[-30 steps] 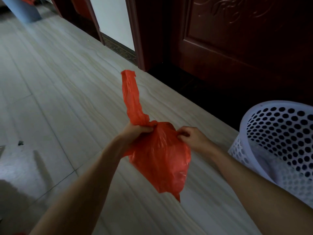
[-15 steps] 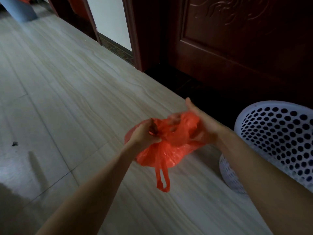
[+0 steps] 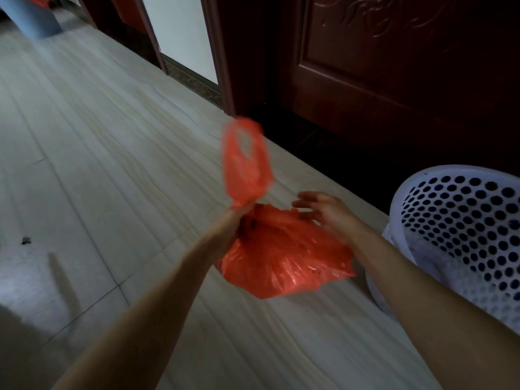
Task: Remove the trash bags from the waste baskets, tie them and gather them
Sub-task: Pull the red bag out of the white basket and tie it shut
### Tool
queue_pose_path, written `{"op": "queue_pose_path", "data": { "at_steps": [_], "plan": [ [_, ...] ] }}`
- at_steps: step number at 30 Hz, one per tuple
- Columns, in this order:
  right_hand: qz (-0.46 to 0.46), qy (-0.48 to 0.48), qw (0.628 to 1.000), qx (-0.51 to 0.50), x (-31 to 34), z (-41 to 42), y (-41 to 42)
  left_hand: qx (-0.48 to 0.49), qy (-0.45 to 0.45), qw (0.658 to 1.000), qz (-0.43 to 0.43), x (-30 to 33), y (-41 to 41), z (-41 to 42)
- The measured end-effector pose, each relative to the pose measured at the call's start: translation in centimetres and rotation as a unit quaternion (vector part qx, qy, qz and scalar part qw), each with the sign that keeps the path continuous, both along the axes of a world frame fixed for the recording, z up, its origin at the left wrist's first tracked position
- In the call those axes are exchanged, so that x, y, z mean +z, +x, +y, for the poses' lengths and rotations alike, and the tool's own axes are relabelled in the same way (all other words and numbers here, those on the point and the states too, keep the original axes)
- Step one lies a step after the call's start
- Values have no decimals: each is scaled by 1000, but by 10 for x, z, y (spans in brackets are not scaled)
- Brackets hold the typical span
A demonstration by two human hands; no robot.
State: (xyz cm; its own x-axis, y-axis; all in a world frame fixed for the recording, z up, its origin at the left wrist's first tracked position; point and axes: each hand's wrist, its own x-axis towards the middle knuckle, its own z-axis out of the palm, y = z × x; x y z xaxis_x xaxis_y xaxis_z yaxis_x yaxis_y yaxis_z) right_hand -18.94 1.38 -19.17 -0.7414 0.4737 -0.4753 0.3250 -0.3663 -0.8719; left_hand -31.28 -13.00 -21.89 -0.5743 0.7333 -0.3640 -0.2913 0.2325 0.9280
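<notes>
An orange-red plastic trash bag hangs above the tiled floor in the middle of the view. My left hand is shut on its gathered neck, and a looped handle of the bag sticks up blurred above my fist. My right hand hovers just right of the neck with its fingers spread, at the bag's top edge; whether it touches the bag I cannot tell. A white perforated waste basket stands at the right, partly hidden behind my right forearm.
A dark red wooden door and its frame run along the back right. Pale floor tiles stretch away to the left. A blue-grey bin with something orange in it stands far off at top left. A small dark speck lies on the floor.
Both hands were bunched on the bag's top with a handle dangling below. Now my right hand has let go and opened, and a handle loop flips up above my left fist.
</notes>
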Motion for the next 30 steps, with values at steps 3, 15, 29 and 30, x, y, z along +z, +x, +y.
{"op": "queue_pose_path", "data": {
  "at_steps": [3,15,29,30],
  "plan": [
    [-30,112,986,116,-4,-12,1,-29,-65,997,0,4,1,1],
    [-4,306,934,185,-20,-14,4,-39,-4,986,-163,-1,0,-5],
    [-68,182,970,145,-21,-12,6,-141,-124,920,344,-1,10,-1],
    [-71,148,978,131,-21,-12,8,-141,-123,917,353,-1,10,0]
  ]
}}
